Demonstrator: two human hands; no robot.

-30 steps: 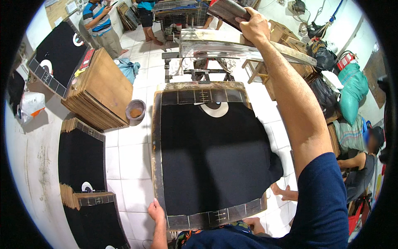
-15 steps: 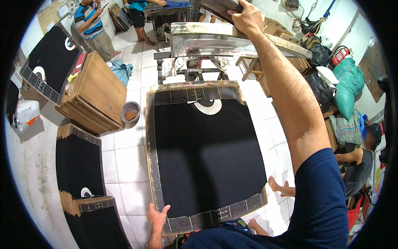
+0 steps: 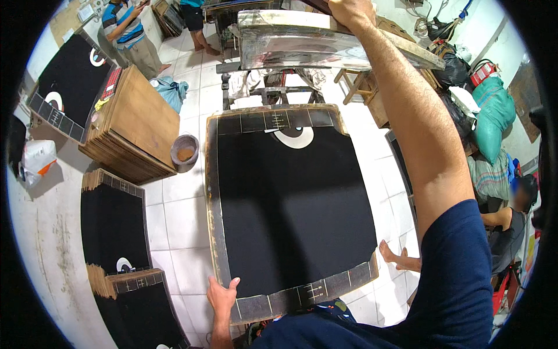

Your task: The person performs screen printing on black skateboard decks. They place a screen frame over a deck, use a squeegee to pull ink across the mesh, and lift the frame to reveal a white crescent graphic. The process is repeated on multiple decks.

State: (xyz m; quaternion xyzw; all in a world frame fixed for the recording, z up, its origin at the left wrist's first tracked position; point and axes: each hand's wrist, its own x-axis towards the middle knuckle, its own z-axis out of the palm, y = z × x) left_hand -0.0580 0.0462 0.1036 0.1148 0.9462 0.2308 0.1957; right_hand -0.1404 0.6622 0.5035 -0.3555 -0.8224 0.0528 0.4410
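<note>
Board edges: the board [image 3: 268, 306] lies before the body, its worn left edge exposed along its length; bands with pale ruled marks cross its near and far ends.
Black fabric: the black fabric [image 3: 290, 215] lies nearly flat on the board between these bands, a white ring print [image 3: 294, 143] at its far end and a broad shadow across its middle.
Room at left: a strip of white tiled floor [image 3: 185, 235] separates the board from the stacked boards [image 3: 113, 224] at lower left; farther up, a bucket [image 3: 187, 166] narrows this strip.
Room at right: tile also shows beyond the fabric's right edge, with a co-worker's foot [image 3: 387, 252] near the board's lower right corner.
Far side: a pale-railed frame [image 3: 290, 43] stands tilted up beyond the board's far edge, with a gap between them.
Left hand: the left hand [image 3: 221, 298] touches the board's near left corner, thumb and forefinger spread; whether the other fingers curl beneath cannot be told. The fabric's corner lies just beside the thumb.
Right hand: the right hand [image 3: 353, 14] is at the frame's upper rail, closed on a dark bar [image 3: 317, 5] that the upper border cuts off; the fabric lies well apart from these fingers, nearer the body.
</note>
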